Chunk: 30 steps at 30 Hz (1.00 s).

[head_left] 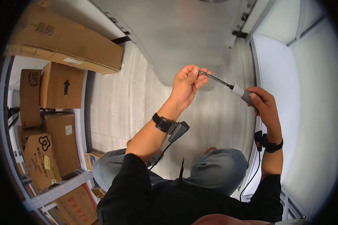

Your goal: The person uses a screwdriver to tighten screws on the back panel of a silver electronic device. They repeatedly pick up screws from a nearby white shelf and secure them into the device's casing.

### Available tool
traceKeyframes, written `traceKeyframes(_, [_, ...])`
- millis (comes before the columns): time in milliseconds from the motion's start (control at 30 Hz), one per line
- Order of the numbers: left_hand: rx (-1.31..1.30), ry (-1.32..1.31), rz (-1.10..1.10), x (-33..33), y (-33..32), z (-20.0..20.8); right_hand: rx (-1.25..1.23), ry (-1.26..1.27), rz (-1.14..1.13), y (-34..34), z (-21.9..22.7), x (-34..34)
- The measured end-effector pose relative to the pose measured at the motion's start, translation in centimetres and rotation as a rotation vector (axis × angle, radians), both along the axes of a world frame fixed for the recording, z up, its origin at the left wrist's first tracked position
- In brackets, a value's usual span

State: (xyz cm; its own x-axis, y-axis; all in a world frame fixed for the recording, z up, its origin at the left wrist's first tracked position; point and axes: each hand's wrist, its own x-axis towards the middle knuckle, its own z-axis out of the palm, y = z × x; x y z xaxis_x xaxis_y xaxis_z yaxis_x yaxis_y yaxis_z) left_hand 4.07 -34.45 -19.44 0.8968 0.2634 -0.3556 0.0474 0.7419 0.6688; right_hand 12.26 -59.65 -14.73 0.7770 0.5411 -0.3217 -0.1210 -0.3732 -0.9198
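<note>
Screwdriver, white-and-grey handle, dark metal shaft [236, 90]: held above the pale wood-grain floor [112, 97], long axis slanting from near right to far left. Right hand [265, 104]: curled round the handle. Left hand [184, 87]: thumb and finger pinched at the tip; any small part there, cannot tell. Far: broad grey metal panel [180, 37]. Left: brown cardboard boxes [55, 87]. Right: smooth white panel [287, 82], beside right hand.

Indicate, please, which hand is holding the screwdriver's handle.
The right hand, which grips the handle; the left hand is at the shaft's tip.
</note>
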Motion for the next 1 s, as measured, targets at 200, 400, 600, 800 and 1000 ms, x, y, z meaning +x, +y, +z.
traceKeyframes(200, [0.08,-0.04,0.028,-0.3,-0.3,6.3,-0.049,-0.394,0.074,1.2,8.7,-0.7])
traceKeyframes(400, [0.112,-0.12,0.03,0.5,8.2,11.3,0.108,-0.671,-0.021,9.4,11.9,-4.6])
traceKeyframes(600, [0.129,-0.171,0.051,-0.3,13.7,12.8,0.24,-0.831,-0.034,15.3,12.5,-8.9])
traceKeyframes(800, [0.107,-0.201,0.028,0.0,17.1,13.4,0.177,-1.27,-0.129,21.9,11.1,-12.7])
traceKeyframes(1000, [0.213,-0.201,0.014,0.6,18.6,13.5,0.135,-1.293,-0.279,25.7,9.7,-15.2])
